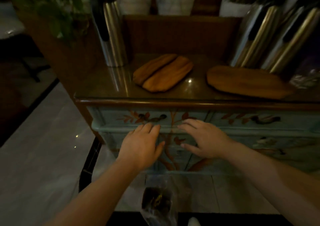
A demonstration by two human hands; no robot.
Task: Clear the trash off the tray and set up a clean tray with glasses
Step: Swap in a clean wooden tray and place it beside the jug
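My left hand [142, 146] and my right hand [202, 139] are stretched out side by side, fingers apart and holding nothing, in front of a pale blue painted cabinet [242, 132], just below its top drawer. On the dark wooden cabinet top [103, 87] lie two overlapping oval wooden trays [162, 73] and one larger oval wooden tray [245, 82] to the right. A clear plastic bag [159, 201] with dark trash inside hangs low between my forearms. No glasses are visible.
A tall steel canister [113, 40] stands at the back left of the top. Several upright metal menu-like holders [273, 40] stand at the back right. White plant pots [174, 2] line a shelf behind. A pale tiled floor [43, 147] lies to the left.
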